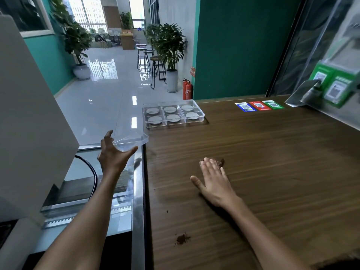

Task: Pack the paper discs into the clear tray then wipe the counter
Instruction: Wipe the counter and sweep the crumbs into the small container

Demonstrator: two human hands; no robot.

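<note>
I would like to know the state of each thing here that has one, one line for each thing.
Clear tray: no lid on it, six compartments, all filled.
Paper discs: lying flat, one in each compartment.
Clear lid: off the tray, beside the left hand.
Left hand: open, fingers spread, holding nothing.
Right hand: flat, fingers pressing a brown clump.
Counter: not clean, brown powder near its front.

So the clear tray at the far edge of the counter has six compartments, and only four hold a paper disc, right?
Not quite. In the head view the clear tray at the counter's far edge has six compartments, and all six hold a paper disc.
</note>
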